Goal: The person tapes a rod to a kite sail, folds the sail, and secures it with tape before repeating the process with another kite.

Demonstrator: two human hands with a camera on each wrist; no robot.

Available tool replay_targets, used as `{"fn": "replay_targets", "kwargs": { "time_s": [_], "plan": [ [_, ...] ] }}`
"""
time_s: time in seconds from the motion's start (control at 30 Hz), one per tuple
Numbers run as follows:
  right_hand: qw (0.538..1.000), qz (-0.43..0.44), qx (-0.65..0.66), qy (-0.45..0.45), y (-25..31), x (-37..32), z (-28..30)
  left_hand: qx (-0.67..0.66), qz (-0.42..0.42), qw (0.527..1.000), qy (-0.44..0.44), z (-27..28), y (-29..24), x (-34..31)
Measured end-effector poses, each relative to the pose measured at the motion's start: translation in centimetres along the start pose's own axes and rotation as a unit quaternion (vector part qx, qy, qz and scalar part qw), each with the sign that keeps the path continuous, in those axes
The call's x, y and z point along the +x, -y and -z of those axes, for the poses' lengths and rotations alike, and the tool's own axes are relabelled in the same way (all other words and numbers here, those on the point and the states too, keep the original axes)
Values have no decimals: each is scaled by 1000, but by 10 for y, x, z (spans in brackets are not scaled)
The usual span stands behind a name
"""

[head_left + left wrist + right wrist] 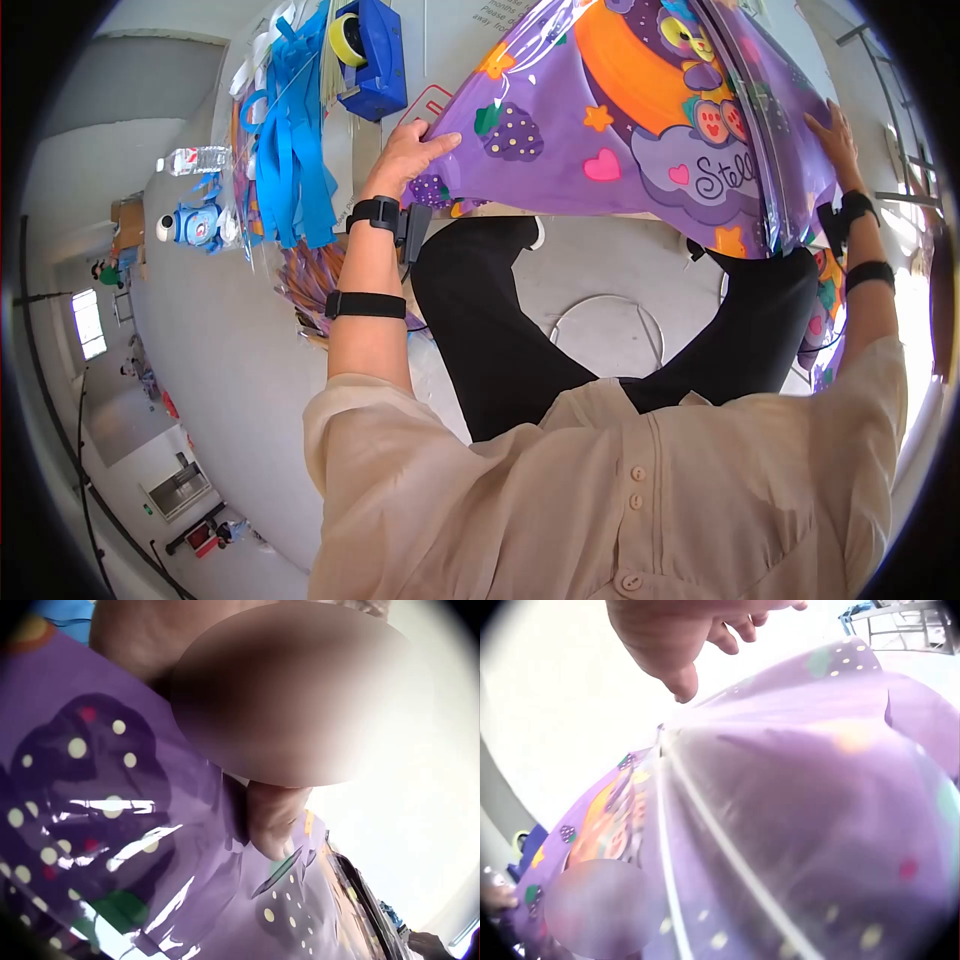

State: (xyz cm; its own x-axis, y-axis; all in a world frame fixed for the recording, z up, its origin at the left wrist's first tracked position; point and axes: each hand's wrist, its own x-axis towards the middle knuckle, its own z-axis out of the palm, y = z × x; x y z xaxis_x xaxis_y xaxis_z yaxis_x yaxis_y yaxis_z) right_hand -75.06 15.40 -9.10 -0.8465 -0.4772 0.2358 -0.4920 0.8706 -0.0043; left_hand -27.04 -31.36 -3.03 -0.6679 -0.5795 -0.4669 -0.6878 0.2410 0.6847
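A glossy purple plastic sheet (560, 170) lies across the table edge above my lap, printed with hearts, stars, a bear on an orange moon and the letters "Stell". My left hand (405, 158) pinches its left corner, the thumb (271, 825) lying over the printed face. Part of that hand is blurred in the left wrist view. At the far right edge, my right hand (838, 145) has its fingers spread. In the right wrist view those fingers (724, 637) hang loose above the sheet. Two pale strips (727, 855) run down the sheet from a peak below this hand.
Blue ribbon strips (300, 140) lie on the left of the table, beside a blue tape dispenser (375, 60) with a yellow roll. Further left are a water bottle (195, 160) and a blue-and-white bottle (195, 226). More printed plastic (822, 310) hangs by my right knee.
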Motion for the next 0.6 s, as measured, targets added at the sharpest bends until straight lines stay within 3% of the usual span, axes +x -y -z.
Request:
{"fn": "replay_targets", "kwargs": {
  "time_s": [0.03, 0.1, 0.13, 0.2, 0.3, 0.37, 0.43, 0.53, 0.6],
  "plan": [
    [1000, 3, 3, 2, -7, 5, -2, 0, 4, 1000, -3, 0, 0, 0],
    [986, -20, 63, 155, -17, 14, 3, 32, -11, 999, 1, 0, -3, -2],
    [970, -35, 172, 168, -28, 24, -6, 34, -6, 999, 0, 0, -6, -3],
    [967, -35, 150, 202, -23, 35, 7, 83, -58, 995, -18, -5, -12, -7],
    [953, -33, 183, 241, -27, 52, 3, 40, -39, 998, 3, -13, -8, -3],
    [977, -57, 86, 186, -26, 59, -1, 52, -45, 998, -4, -19, 7, 3],
    [975, -57, 61, 205, -22, 62, -7, 61, -50, 997, -12, -24, 14, 3],
    [986, -81, 6, 148, 8, 40, 12, 93, -84, 991, -53, -25, 7, -9],
    [986, 44, -141, -76, 30, 16, 27, 176, -199, 932, -246, -20, 16, -25]
  ]
}}
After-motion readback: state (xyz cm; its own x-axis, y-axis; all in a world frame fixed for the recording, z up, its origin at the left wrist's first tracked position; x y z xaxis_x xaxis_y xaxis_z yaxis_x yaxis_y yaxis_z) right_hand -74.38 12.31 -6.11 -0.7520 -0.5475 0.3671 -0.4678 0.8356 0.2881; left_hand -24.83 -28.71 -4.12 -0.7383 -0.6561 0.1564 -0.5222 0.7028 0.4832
